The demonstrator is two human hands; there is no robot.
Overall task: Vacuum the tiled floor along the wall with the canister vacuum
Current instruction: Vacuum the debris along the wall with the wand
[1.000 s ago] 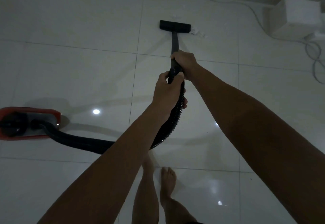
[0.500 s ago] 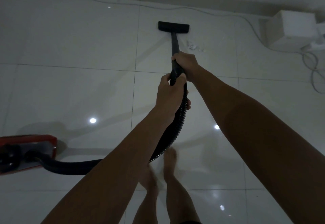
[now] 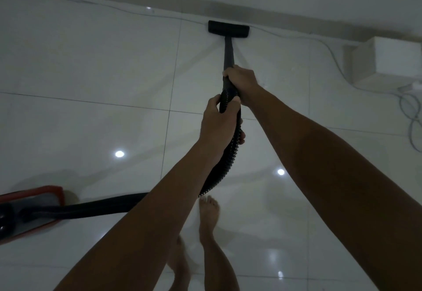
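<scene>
We hold the wand (image 3: 228, 55) two-handed: right hand (image 3: 242, 83) wrapped round it, left hand (image 3: 219, 126) clenched on the hose (image 3: 228, 163). Nozzle (image 3: 228, 29) is at the floor's wall edge, touching a cable (image 3: 296, 37). Keep it flat, slide sideways, avoid snagging.

Left hand (image 3: 218, 123): gripping, fingers curling round, arm reaching forward.
Right hand (image 3: 242, 83): gripping just ahead of the left, arm stretching out.
Feet: standing bare below the arms.
</scene>
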